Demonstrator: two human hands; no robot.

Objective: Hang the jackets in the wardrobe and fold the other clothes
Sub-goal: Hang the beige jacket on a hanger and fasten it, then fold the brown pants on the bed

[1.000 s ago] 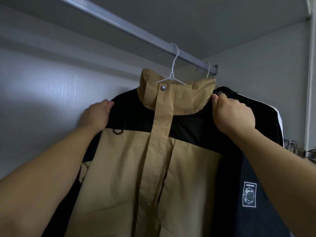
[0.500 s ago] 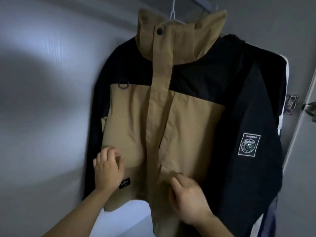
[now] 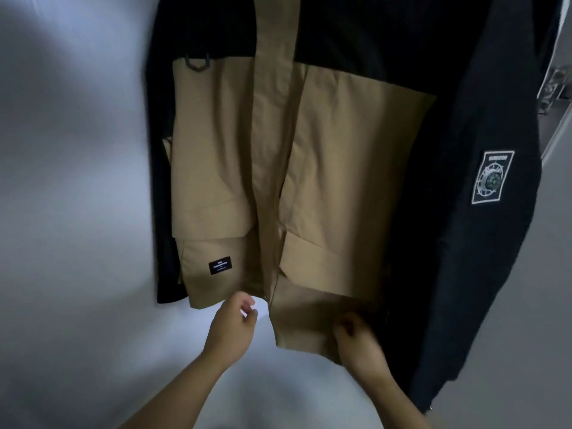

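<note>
On the left we saw the pale wardrobe wall (image 3: 71, 212), with open room between it and the jacket's dark sleeve edge. The jacket (image 3: 340, 150), tan with black shoulders and sleeves, hung front-on in the wardrobe, its collar out of view. A small black label (image 3: 220, 265) sat low on its left-hand front panel; the white writing was too small for us to read. Just under that panel's hem was our left grip (image 3: 233, 328), fingers loosely curled with the thumb near the fingertips at the hem's edge. We could not tell whether it pinched cloth. The two front panels parted at the bottom, with wall showing between. Our right grip (image 3: 359, 339) was curled on the lower corner of the other panel, holding its hem. Further right, the black sleeve carried a white-bordered patch (image 3: 492, 177) with a compass-like emblem, its top word blurred. At the far edge a metal hinge (image 3: 557, 88) showed.
</note>
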